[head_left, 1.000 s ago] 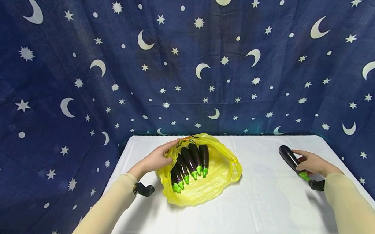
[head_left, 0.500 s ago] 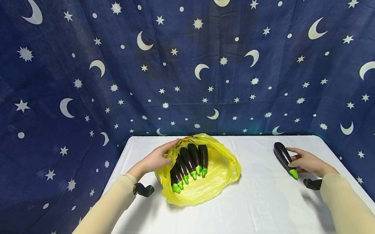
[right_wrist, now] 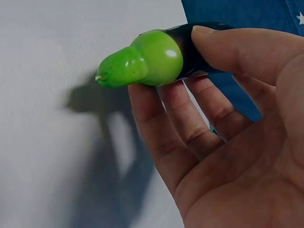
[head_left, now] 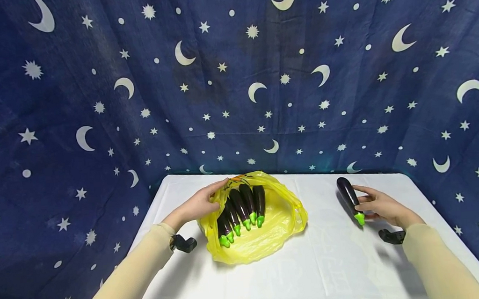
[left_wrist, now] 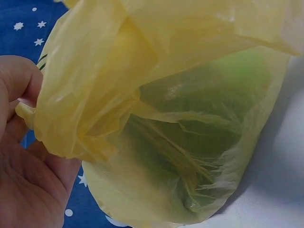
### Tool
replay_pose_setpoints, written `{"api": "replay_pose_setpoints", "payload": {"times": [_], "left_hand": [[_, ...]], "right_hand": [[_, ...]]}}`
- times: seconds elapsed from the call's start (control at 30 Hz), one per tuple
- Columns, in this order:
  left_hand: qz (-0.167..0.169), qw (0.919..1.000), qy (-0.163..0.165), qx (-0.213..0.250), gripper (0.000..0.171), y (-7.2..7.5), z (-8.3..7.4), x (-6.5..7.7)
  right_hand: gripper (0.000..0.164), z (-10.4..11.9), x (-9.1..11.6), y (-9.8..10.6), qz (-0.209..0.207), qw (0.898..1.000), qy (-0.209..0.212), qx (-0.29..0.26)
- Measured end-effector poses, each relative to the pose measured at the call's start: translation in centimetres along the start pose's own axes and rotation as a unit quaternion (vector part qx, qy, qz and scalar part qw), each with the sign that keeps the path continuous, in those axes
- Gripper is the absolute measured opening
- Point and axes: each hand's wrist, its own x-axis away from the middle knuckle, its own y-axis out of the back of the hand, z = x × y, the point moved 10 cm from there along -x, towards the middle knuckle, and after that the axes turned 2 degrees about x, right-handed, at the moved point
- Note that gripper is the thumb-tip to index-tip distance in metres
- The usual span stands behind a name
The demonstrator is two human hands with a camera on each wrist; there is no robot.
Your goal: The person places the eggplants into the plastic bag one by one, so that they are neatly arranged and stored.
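A yellow plastic bag (head_left: 268, 241) lies with its mouth facing me, and several dark purple eggplants (head_left: 240, 206) with green stem ends rest side by side inside it. My left hand (head_left: 197, 203) grips the bag's left upper rim; in the left wrist view the thumb and fingers pinch the crumpled yellow film (left_wrist: 90, 95). At the right, my right hand (head_left: 385, 206) holds a single eggplant (head_left: 347, 195) by its stem half, thumb on one side and fingers on the other. Its green cap (right_wrist: 156, 57) points away from the palm in the right wrist view.
A white cloth (head_left: 284, 287) covers the table. Behind and at both sides hangs a dark blue curtain (head_left: 218, 99) with moons and stars. A black wrist camera (head_left: 183, 243) sits on the left wrist, another camera (head_left: 392, 236) on the right.
My right hand has moved left with the eggplant, which has turned a little more upright in the head view. The left hand and the bag have stayed in place.
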Motion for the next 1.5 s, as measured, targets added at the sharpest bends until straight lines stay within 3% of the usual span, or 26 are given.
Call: {"api": "replay_pose_setpoints", "payload": {"times": [0.4,0.73,1.27,1.5], "left_hand": [[-0.002,1.0,-0.002,-0.001,0.08,-0.2,0.1,-0.2],[0.001,1.0,0.0,-0.009,0.08,-0.3,0.1,-0.2],[0.0,0.9999,0.003,-0.017,0.08,-0.2,0.0,-0.2],[-0.005,0.9998,-0.012,-0.017,0.081,-0.1,-0.1,-0.3]], "right_hand": [[0.09,2.0,-0.5,-2.9,0.025,0.998,0.038,-0.052],[0.087,5.1,-0.7,-6.3,0.073,0.989,0.08,-0.097],[0.083,8.8,-0.3,-10.4,0.118,0.98,0.114,-0.114],[0.079,10.5,0.2,-12.3,0.161,0.966,0.144,-0.14]]}}
